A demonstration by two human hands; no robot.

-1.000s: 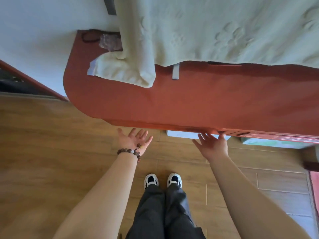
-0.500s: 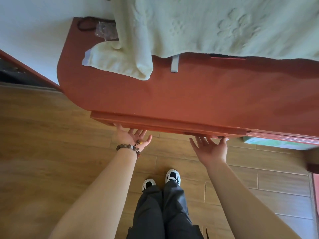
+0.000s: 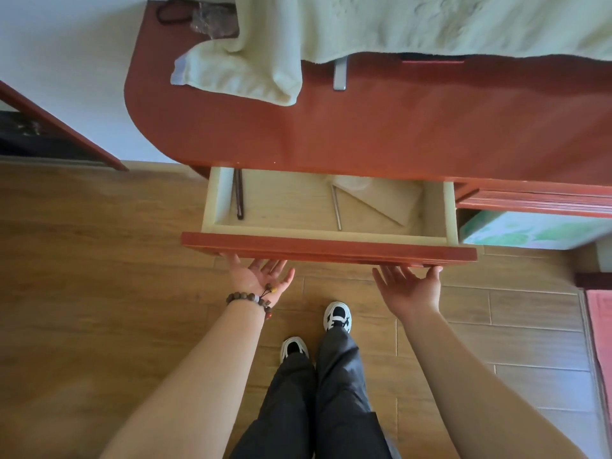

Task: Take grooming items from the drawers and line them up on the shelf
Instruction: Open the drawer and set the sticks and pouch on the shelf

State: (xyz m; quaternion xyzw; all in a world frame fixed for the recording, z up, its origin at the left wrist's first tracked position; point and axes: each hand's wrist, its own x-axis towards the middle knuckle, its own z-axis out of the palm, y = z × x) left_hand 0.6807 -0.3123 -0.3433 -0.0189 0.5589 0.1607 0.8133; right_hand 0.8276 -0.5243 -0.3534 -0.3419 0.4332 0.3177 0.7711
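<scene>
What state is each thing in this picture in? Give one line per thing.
Drawer: pulled open.
Dark stick: lying in the drawer, by its left wall.
Metal rod: lying in the drawer.
Left hand: palm up, fingers under the drawer front.
Right hand: palm up, fingers under the drawer front.
Towel: draped on the red top.

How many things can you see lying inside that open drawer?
3: a dark stick along the left wall, a thin metal rod near the middle, and a pale flat sheet right of it. More may hide further back under the desktop.
</scene>
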